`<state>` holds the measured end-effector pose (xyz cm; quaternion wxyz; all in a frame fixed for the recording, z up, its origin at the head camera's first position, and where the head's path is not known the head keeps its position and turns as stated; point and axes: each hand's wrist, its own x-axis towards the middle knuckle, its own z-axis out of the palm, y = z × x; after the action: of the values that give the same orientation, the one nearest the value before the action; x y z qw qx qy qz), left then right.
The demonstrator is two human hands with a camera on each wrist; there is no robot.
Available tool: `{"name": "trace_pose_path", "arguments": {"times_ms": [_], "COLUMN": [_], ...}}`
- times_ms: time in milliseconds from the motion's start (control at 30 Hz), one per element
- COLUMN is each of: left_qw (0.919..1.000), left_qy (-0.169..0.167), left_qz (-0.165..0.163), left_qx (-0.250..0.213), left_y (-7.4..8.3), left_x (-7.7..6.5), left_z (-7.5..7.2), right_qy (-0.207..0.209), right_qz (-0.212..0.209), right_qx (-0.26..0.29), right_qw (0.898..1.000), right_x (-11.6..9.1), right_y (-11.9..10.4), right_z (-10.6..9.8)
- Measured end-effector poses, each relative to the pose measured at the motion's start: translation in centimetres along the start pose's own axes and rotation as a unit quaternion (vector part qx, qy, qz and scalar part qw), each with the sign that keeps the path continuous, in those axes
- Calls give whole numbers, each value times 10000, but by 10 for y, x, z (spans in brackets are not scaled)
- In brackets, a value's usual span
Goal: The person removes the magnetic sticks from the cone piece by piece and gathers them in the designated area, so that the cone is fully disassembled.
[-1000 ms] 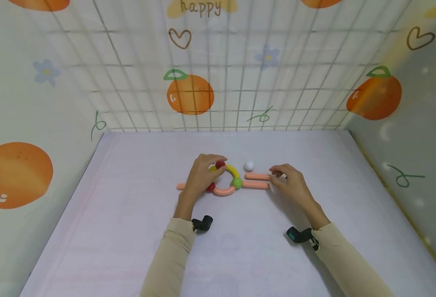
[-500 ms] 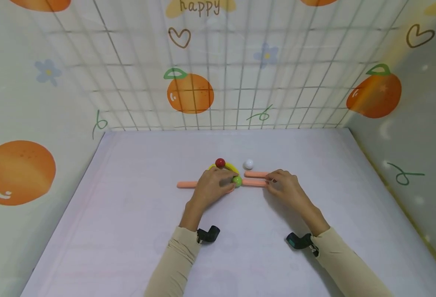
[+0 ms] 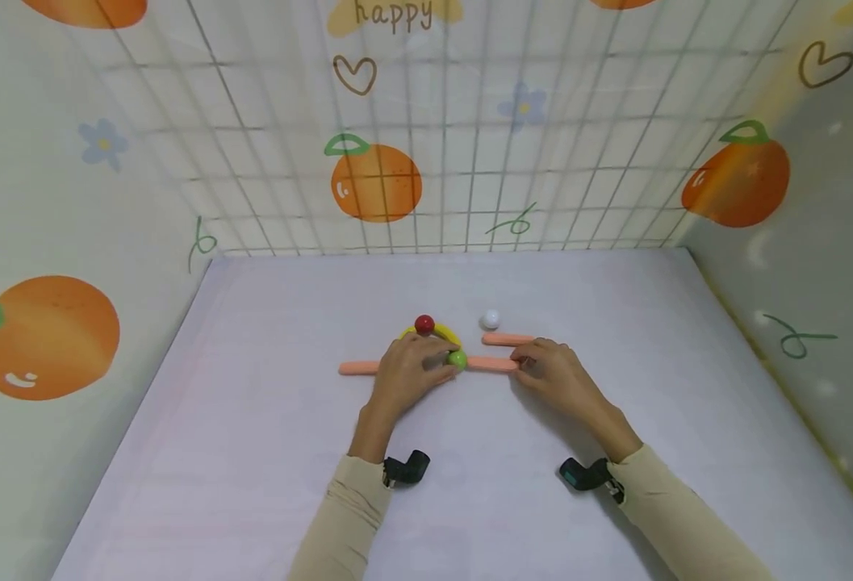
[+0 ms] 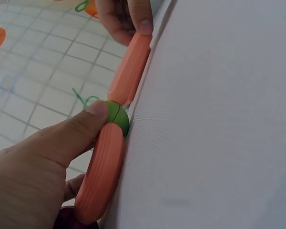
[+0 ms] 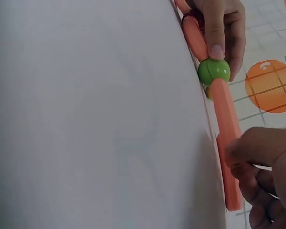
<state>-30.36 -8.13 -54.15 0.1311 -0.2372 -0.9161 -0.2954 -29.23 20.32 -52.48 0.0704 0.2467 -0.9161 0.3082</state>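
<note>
Left fingers [image 5: 215, 28], partly hiding a yellow arc [image 3: 448, 332], pinch a green ball [image 5: 213, 71], right fingers [image 5: 260, 145] a pink stick [image 5: 226, 107].

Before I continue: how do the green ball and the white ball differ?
The left hand pinches the green ball; no hand touches the white ball. The green ball meets a straight pink stick and a curved pink piece; the white ball shows nothing attached. The green ball lies nearer the person, the white ball farther back. Both are round.

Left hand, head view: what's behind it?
Behind the left hand, a red ball and parts of a yellow arc show; whatever the hand itself covers can't be seen there.
</note>
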Motion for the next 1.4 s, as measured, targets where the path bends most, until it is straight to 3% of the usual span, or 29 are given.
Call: {"name": "trace_pose_path", "arguments": {"times_ms": [433,633,833,967,1167,1400], "left_qw": [9996,9988,9990,9991,9987,9988], "left_qy": [257,391,326,202,119,53], "left_qz": [-13,-61,197,276,284,223], "left_qx": [111,278,235,258,415,436], "left_y": [2,0,0,2,3,3], "left_x": [3,2,-1,0,0,-2], "left_z": [3,3,1,1,1,1], "right_qy": [-139,126,21,123,56,-16], "right_qz": [-367,-261,-521,-532,-281,-373], "right_qx": [-213,-79,160,34,-37,215], "right_qw": [9990,9995,9985,9985,9996,9991], "right_x": [-4,-15,-13,-11,-9,-10], "right_y": [-3,8,6,2,1,1], "right_z": [-13,-19,-8,-1,2,2]}}
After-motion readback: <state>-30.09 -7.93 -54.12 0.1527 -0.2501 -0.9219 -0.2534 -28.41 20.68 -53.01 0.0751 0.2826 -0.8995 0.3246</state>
